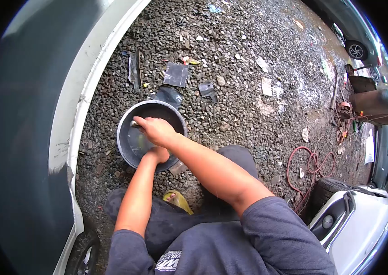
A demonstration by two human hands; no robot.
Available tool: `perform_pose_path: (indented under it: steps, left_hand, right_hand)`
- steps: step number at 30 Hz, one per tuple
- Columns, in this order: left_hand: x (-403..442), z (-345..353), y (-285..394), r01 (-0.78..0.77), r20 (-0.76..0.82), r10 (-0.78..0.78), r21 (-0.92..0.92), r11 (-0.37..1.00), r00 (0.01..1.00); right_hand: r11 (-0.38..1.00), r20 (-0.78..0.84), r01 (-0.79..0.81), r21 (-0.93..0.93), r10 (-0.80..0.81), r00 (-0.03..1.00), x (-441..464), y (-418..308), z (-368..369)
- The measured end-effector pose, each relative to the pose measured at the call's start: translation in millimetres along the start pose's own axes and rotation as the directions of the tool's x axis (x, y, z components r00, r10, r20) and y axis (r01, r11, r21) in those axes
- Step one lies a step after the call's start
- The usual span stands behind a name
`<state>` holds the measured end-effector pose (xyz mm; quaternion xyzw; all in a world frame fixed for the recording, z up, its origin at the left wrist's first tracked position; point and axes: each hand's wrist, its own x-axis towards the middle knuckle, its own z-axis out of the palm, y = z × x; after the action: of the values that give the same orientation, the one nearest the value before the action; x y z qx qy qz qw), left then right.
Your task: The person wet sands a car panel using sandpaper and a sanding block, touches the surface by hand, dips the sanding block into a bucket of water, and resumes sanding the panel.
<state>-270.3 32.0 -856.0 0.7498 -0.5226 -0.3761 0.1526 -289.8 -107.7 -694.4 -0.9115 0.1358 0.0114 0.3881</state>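
Observation:
A round dark tub (121, 137) with a grey rim stands on the gravel in front of me, with what looks like some liquid in the bottom. Over the tub's middle, my right hand (155, 130) is closed around something small with a pale end, mostly hidden by the fingers. My left hand (159, 155) reaches down inside the near side of the tub; its fingers are out of sight. A blurred yellowish patch (141, 140) shows inside the tub, too unclear to name.
A car panel with a pale edge (72, 96) runs along the left. Dark flat scraps (175, 74) lie beyond the tub. On the right are a red hose (290, 167), a tyre (329, 190) and a silver bumper (363, 224). My yellow sandal (181, 201) is near the tub.

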Motion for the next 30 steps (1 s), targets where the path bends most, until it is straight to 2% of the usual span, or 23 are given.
perform_pose_path:
  steps: [1,2,4,6,8,11,12,14,15,18,20,21,22,23,24,26,27,28,30]
  left_hand:
    - [1,8,-4,-0.020,-0.021,0.021,0.030,0.999,1.000]
    - [1,6,-2,0.125,0.166,-0.130,0.043,0.991,0.978]
    - [-19,-70,70,0.296,0.416,-0.333,0.154,0.943,0.846]
    - [-42,-89,89,0.305,0.301,-0.334,0.140,0.942,0.893]
    - [-56,-108,97,0.251,0.304,-0.283,0.139,0.958,0.910]
    - [-71,-136,98,0.253,0.064,-0.253,0.005,0.967,0.965]
    - [-78,-139,87,0.081,-0.131,-0.069,0.084,0.993,0.989]
    - [-85,-166,95,0.151,-0.228,-0.136,0.048,0.987,0.964]
    - [-88,-175,96,0.182,-0.263,-0.162,0.054,0.982,0.951]
    - [-94,-200,98,0.271,-0.354,-0.245,0.027,0.962,0.903]
    - [-90,-210,103,0.314,-0.515,-0.250,0.039,0.949,0.820]
    - [-85,-211,106,0.267,-0.619,-0.195,0.025,0.963,0.761]
    - [-80,-213,109,0.222,-0.716,-0.143,0.017,0.975,0.683]
    - [-74,-215,110,0.159,-0.782,-0.112,-0.017,0.987,0.614]
    - [-70,-217,116,0.121,-0.823,-0.128,-0.072,0.990,0.553]
    - [-64,-220,123,0.011,-0.853,-0.196,-0.218,0.976,0.483]
    - [-61,-216,121,-0.051,-0.869,-0.199,-0.248,0.967,0.453]
    - [-55,-209,115,-0.092,-0.895,-0.157,-0.213,0.973,0.417]
    - [-50,-202,110,-0.207,-0.867,-0.138,-0.265,0.942,0.479]
  right_hand:
    - [0.999,0.046,-0.010,-0.050,0.012,0.999,-1,13,14]
    - [0.995,0.092,-0.023,-0.095,0.032,0.995,-4,22,27]
    - [0.968,0.200,-0.152,-0.201,0.192,0.961,-6,34,39]
    - [0.948,0.228,-0.169,-0.271,0.234,0.945,-16,67,73]
    - [0.911,0.356,-0.192,-0.365,0.327,0.875,-20,90,92]
    - [0.911,0.455,-0.149,-0.384,0.327,0.828,-16,81,90]
    - [0.911,0.417,-0.114,-0.396,0.289,0.862,-14,80,91]
    - [0.905,0.336,-0.042,-0.424,0.200,0.920,-6,76,91]
    - [0.917,0.374,-0.088,-0.389,0.245,0.895,1,53,66]
    - [0.934,0.256,-0.189,-0.304,0.271,0.928,16,8,21]
    - [0.952,0.242,-0.222,-0.210,0.271,0.932,19,-29,-26]
    - [0.956,0.217,-0.263,-0.131,0.286,0.933,18,-43,-46]
    - [0.970,0.101,-0.236,0.055,0.230,0.968,11,-46,-59]
    - [0.983,-0.023,-0.157,0.097,0.160,0.987,2,-48,-73]
    - [0.969,-0.028,-0.184,0.163,0.191,0.981,-11,-66,-104]
    - [0.875,-0.134,-0.138,0.464,0.224,0.965,-23,-45,-108]
    - [0.707,-0.045,-0.160,0.689,0.262,0.964,-30,-55,-126]
    - [0.538,-0.020,-0.139,0.831,0.278,0.960,-29,-50,-126]
    - [0.259,0.071,-0.180,0.949,0.381,0.922,-24,-42,-127]
